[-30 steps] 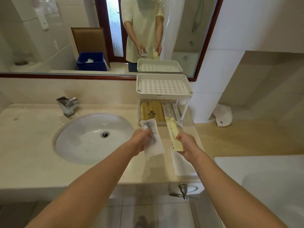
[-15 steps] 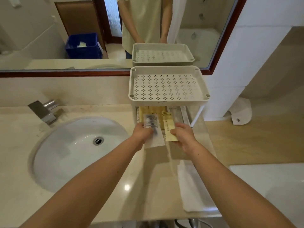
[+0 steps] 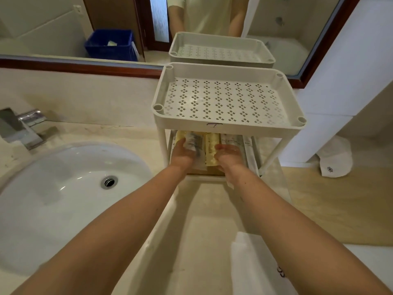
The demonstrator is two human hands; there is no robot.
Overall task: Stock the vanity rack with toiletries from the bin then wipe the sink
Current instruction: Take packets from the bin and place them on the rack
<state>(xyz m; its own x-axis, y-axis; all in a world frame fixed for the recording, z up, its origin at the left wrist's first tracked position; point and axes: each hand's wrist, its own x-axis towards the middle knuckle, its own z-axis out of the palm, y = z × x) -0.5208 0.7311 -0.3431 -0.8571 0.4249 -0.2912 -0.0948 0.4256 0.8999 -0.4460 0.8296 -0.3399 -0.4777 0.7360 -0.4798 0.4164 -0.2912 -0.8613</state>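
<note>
A white two-tier vanity rack (image 3: 228, 127) stands on the counter against the mirror; its perforated top shelf is bare. Both my hands reach into the lower tier. My left hand (image 3: 182, 155) grips a clear-and-white sachet (image 3: 193, 141). My right hand (image 3: 229, 156) grips a yellow sachet (image 3: 211, 149). Other packets (image 3: 236, 140) lie on the lower tier, partly hidden by the top shelf. The white oval sink (image 3: 63, 201) sits to the left.
A chrome faucet (image 3: 25, 128) stands behind the sink. A folded white cloth (image 3: 251, 265) lies on the counter near my right forearm. A blue bin (image 3: 111, 44) shows in the mirror. A white cap-like item (image 3: 335, 160) lies on the ledge at right.
Both hands moved forward from above the counter into the rack's lower tier, carrying the two sachets. The camera came closer and tilted down.
</note>
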